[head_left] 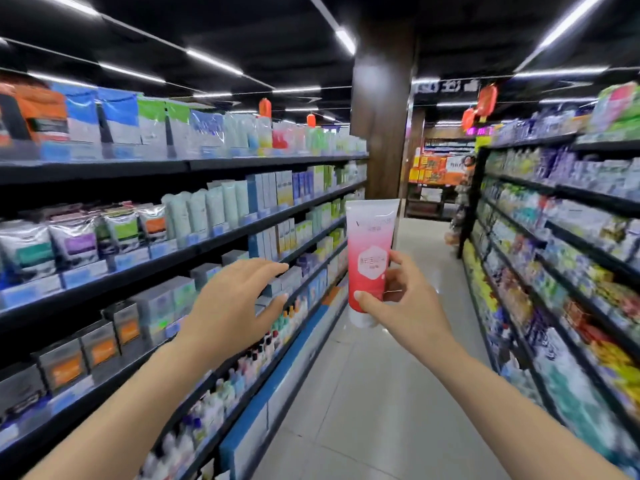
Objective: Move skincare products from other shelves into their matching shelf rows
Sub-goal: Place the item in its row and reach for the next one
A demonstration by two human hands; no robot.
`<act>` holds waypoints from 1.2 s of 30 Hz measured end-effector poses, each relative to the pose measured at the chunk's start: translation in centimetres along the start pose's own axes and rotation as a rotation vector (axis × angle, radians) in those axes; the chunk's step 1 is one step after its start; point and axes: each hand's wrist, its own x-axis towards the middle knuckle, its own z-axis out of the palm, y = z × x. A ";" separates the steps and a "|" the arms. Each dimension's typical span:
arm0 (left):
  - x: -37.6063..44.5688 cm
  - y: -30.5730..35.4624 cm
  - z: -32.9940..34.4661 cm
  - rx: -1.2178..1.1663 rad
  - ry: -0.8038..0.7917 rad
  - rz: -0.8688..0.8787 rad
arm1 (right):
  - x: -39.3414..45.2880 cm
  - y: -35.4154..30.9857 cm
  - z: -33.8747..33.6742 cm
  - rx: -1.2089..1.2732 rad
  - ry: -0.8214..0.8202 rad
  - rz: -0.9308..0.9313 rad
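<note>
On the left stands a long shelf full of boxes and tubes. The left hand is in front of it, fingers spread and relaxed, holding nothing. To its right, the right hand grips a pink tube near its lower end, cap down; most of the tube stands upright above the fingers, over the aisle floor.

Shelf rows stand left, more shelves right, aisle floor between.
</note>
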 end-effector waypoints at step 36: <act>44.0 -20.0 36.5 0.494 0.105 -0.176 | 61.6 31.0 2.7 0.109 -0.261 -0.204</act>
